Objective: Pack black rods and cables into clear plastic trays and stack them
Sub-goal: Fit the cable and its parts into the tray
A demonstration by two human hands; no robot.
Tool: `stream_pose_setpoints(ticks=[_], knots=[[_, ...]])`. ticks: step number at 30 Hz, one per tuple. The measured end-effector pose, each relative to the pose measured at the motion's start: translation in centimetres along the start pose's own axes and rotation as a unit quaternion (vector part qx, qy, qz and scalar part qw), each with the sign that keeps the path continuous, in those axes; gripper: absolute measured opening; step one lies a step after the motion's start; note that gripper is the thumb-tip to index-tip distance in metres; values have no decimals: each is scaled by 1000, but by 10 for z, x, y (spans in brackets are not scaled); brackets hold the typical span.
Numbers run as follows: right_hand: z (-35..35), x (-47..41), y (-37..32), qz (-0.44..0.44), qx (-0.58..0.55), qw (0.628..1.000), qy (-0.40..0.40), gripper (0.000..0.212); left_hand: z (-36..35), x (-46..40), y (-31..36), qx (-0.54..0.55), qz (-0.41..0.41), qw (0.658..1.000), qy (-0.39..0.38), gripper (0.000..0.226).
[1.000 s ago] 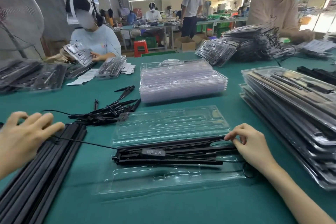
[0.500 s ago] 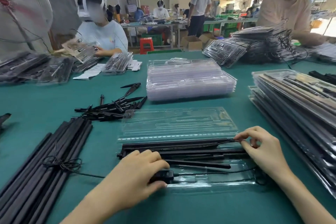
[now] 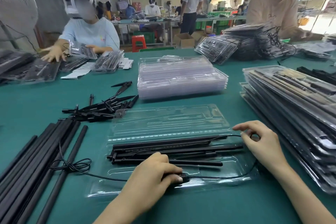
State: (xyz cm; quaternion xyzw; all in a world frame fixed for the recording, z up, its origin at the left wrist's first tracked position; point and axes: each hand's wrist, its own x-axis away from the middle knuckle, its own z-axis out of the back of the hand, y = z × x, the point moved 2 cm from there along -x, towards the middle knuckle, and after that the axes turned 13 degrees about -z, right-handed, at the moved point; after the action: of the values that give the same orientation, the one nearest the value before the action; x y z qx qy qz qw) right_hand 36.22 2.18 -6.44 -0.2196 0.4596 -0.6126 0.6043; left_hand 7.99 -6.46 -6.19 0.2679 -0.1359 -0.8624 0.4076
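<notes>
Now the left hand (image 3: pixel 152 172) grips the cable (image 3: pixel 218 177) plug in the tray (image 3: pixel 243 167) on the bench (image 3: pixel 36 100); the right hand (image 3: pixel 261 143) pinches the cable beside the rods (image 3: pixel 174 148).

left grip (image 3: pixel 154 172) curled down, right grip (image 3: pixel 261 143) pinching

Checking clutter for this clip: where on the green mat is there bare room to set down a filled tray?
Bare mat lies left of the empty tray stack, beyond the spike pile. The right side is crowded by filled trays; loose rods fill the near left.
</notes>
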Motion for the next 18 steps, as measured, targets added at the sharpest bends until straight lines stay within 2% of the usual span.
stream_pose_setpoints(ticks=[6, 10, 18], knots=[[-5, 0, 4, -14, 14, 1000, -7, 39, -4, -3, 6, 22, 45, 998, 33, 17], [-5, 0, 6, -25, 12, 1000, -7, 41, -2, -8, 6, 34, 71, 997, 8, 15], [-6, 2, 7, -36, 13, 999, -8, 41, -4, -10, 7, 18, 69, 997, -7, 12]])
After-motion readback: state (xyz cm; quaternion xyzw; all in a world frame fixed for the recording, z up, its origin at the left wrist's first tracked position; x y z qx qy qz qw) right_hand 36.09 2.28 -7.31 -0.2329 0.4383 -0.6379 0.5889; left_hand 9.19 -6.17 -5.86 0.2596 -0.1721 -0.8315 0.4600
